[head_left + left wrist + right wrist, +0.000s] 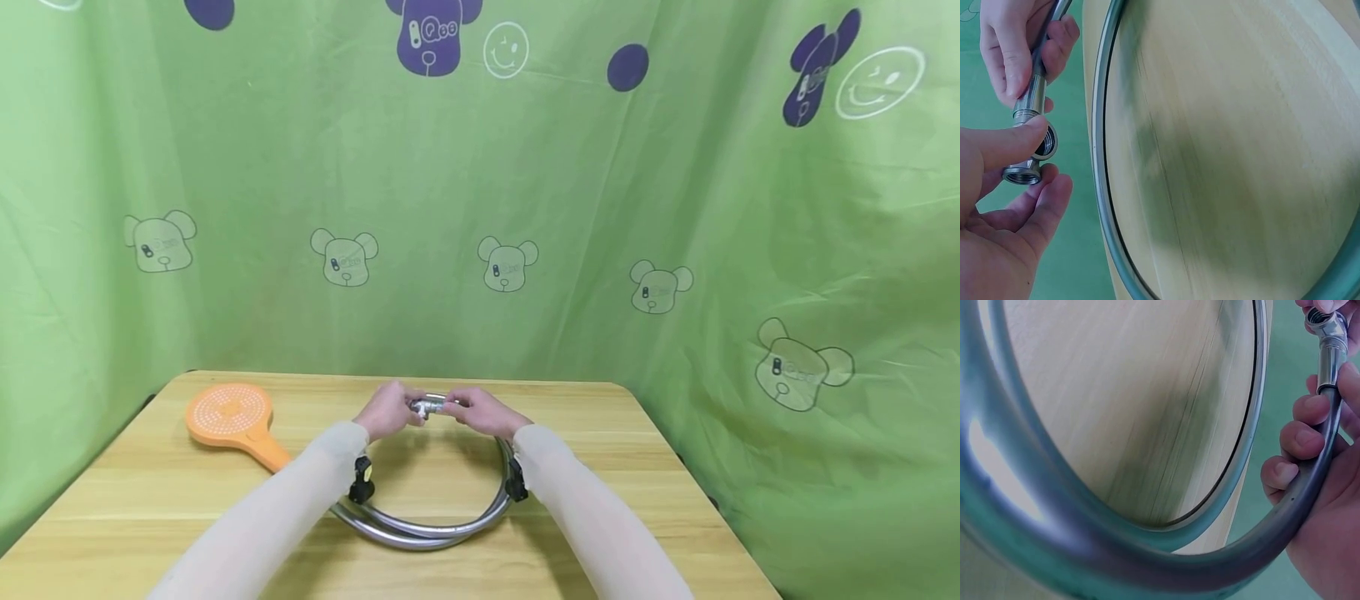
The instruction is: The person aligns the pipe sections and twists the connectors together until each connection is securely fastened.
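Observation:
My left hand (386, 410) pinches a chrome tee fitting (1333, 329) between thumb and fingers; its threaded openings show in the left wrist view. My right hand (483, 410) grips the end of a silver shower hose (1294, 509), fingers curled round it just behind the metal connector (1034, 97). That connector is lined up with the fitting and meets it, with a few threads showing at the joint. Both hands are close together above the table's far part. The rest of the hose loops back toward me.
An orange shower head (228, 414) lies face up on the wooden table (600, 450) at the left, its handle partly hidden behind my left sleeve (277, 508). A green patterned curtain (435, 167) hangs behind the table and along its sides.

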Available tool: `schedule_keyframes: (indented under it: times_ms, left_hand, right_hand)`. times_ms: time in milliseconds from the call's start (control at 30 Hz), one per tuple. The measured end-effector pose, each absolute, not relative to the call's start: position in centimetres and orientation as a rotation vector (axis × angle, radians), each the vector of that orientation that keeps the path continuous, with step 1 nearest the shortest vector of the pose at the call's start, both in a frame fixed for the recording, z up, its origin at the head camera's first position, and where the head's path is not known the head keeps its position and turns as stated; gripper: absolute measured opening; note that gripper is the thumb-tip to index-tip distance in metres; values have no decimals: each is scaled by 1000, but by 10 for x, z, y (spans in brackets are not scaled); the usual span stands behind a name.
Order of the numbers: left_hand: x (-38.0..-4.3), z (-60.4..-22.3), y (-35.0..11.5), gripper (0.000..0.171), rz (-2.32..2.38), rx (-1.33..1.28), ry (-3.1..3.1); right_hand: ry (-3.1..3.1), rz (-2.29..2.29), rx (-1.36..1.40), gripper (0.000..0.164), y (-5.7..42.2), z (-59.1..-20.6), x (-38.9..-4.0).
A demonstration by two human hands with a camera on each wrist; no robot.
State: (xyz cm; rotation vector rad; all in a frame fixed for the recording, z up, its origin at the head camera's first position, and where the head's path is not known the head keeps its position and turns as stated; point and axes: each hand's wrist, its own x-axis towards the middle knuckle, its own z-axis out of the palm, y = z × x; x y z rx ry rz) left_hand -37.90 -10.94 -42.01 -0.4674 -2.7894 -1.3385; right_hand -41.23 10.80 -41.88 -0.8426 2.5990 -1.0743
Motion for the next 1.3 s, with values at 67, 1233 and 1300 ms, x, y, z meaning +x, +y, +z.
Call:
schedule_keyframes:
  times_ms: [67, 1233, 1300]
  left_hand:
    - [-379, -420, -109, 48, -1348, -471, -2789]
    - [-379, -421, -110, 42, -1456, -351, -2732]
    - [-379, -421, -109, 41, -1457, -348, -2721]
  right_hand:
    - [2602, -1061, -840, 24, 108, -418, -412]
    - [2599, -1171, -857, 14, 110, -423, -415]
    - [2587, -1173, -860, 14, 111, -423, -417]
